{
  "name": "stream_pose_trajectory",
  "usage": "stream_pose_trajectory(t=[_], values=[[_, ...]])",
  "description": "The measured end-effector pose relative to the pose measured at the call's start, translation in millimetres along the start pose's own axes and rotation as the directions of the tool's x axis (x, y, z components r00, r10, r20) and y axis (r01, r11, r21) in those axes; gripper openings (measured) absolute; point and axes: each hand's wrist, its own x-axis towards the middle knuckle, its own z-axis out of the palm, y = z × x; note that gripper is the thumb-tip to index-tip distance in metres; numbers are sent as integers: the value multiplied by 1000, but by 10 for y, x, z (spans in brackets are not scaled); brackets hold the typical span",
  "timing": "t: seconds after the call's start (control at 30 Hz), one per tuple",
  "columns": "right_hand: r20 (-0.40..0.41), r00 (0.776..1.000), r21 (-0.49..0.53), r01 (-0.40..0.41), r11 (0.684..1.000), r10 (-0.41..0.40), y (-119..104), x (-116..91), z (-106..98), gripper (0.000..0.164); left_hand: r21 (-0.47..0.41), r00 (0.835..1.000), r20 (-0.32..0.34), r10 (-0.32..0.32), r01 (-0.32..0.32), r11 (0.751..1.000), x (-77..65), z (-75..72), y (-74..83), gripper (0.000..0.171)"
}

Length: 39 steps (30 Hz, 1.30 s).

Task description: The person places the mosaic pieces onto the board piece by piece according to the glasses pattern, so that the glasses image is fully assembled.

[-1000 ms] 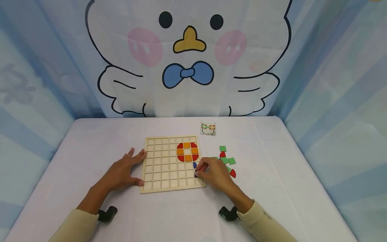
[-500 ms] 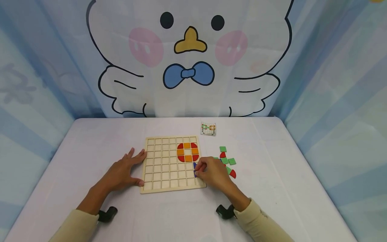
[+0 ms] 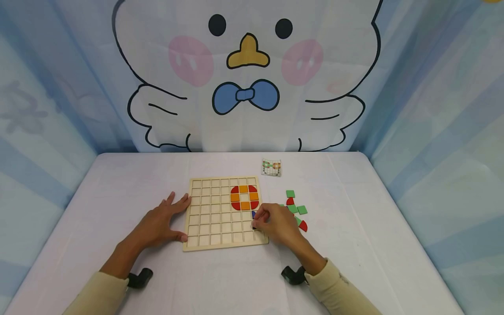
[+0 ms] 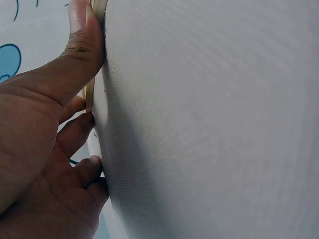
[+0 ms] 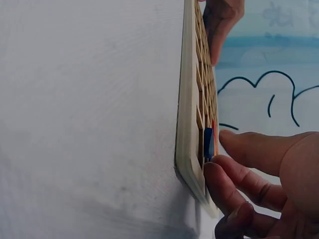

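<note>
A wooden grid board [image 3: 216, 225] lies on the table, with red quarter-circle tiles [image 3: 235, 206] and orange square tiles [image 3: 245, 205] forming a ring at its upper right. My left hand [image 3: 155, 223] is spread along the left side, thumb and fingertips touching the edge. Over the right-hand column, my right hand [image 3: 281, 224] pinches a small blue tile [image 5: 208, 143] at the grid. In the right wrist view this tile stands tilted above the slots, between thumb and fingers. Another blue tile [image 3: 253, 215] sits just below the ring, partly covered by the fingertips.
Right of the board lie loose green square tiles [image 3: 302, 210] and red quarter-circle tiles [image 3: 302, 225], some behind my right hand. A small pattern card [image 3: 271, 167] rests beyond the board. A printed curtain [image 3: 244, 127] stands behind the table.
My right forearm has shifted slightly left while its fingertips stay at the same column, the blue tile tilting a little under them. The left hand and the board have not moved.
</note>
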Motion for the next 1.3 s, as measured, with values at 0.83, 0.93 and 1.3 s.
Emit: stream_pose_trajectory(t=[0.83, 0.93, 1.3], values=[[-100, 988, -28, -118, 993, 114, 239, 13, -406, 11, 6, 1000, 12, -9, 9, 1000, -6, 7, 32, 119], [-91, 986, -30, -145, 989, 142, 333, -11, -492, 13, 5, 1000, 13, -7, 7, 1000, -7, 1, 34, 119], [32, 994, -40, -102, 994, 104, 460, -102, -469, 20, 3, 1000, 7, -3, 3, 1000, 6, 7, 6, 119]])
